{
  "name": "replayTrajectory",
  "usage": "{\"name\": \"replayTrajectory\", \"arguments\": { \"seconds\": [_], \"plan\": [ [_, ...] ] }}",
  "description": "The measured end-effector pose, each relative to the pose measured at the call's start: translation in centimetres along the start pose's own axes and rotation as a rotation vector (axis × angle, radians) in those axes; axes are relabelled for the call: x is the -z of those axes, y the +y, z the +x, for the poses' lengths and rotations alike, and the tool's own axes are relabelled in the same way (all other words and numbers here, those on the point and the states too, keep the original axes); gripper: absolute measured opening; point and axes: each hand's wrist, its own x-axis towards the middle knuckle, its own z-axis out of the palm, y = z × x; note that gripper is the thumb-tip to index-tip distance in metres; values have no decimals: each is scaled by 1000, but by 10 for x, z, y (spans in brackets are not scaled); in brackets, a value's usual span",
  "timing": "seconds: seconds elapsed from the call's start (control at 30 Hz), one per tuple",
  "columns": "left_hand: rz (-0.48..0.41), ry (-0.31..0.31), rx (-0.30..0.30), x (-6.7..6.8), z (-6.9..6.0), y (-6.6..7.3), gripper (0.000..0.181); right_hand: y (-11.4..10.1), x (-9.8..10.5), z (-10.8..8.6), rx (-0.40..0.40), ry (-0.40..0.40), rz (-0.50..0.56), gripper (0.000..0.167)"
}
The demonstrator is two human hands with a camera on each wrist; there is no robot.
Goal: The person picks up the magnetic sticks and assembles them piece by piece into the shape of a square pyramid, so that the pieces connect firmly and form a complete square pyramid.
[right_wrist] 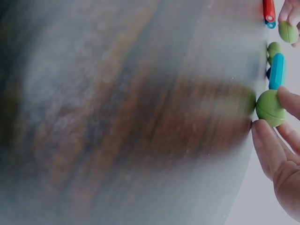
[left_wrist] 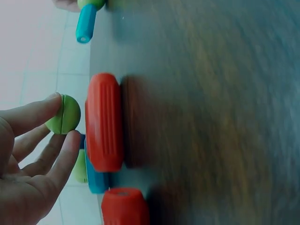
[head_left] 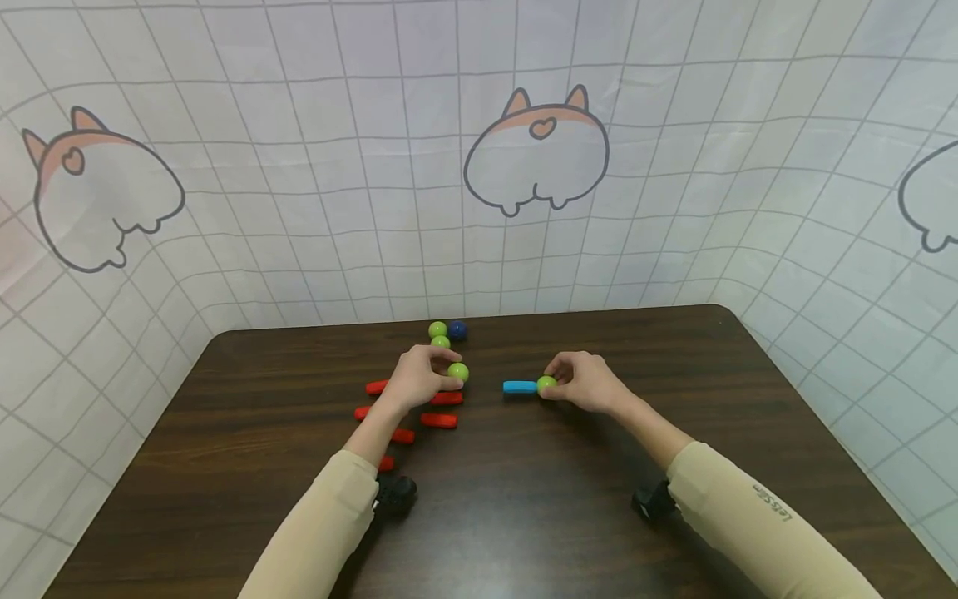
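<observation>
My left hand point(head_left: 413, 379) pinches a green ball point(head_left: 459, 373) between thumb and fingers, above the red rods. In the left wrist view this ball point(left_wrist: 65, 115) shows a seam round its middle. Further right, my right hand point(head_left: 590, 383) pinches another green ball point(head_left: 547, 385). A light-blue rod point(head_left: 520, 388) extends left from that ball, its end against it. In the right wrist view the blue rod point(right_wrist: 277, 70) and the gripped ball point(right_wrist: 270, 108) are in contact. The rod's far end points toward the left hand.
Several red rods, one of them a short rod point(head_left: 439, 421), lie around and under the left forearm. Behind the left hand sit two green balls, the farther one point(head_left: 437, 330) beside a dark blue ball point(head_left: 457, 331). A patterned white curtain point(head_left: 359, 208) rises beyond the dark wooden table point(head_left: 524, 516).
</observation>
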Motion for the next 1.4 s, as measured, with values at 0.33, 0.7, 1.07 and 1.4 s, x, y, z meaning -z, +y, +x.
{"name": "replayTrajectory", "arguments": {
  "seconds": [0.33, 0.7, 1.07, 1.4],
  "plan": [
    [20, -45, -19, -16, 5, 7, 36, 3, 0, 4, 5, 5, -11, 26],
    [56, -69, -22, -25, 8, 12, 34, 1, -1, 6, 12, 1, -11, 26],
    [91, -83, -36, -29, 9, 14, 32, -2, -2, 10, 8, -3, -7, 26],
    [100, -85, -36, -33, 12, 14, 35, -5, -4, 14, 7, -4, 1, 28]
  ]
}}
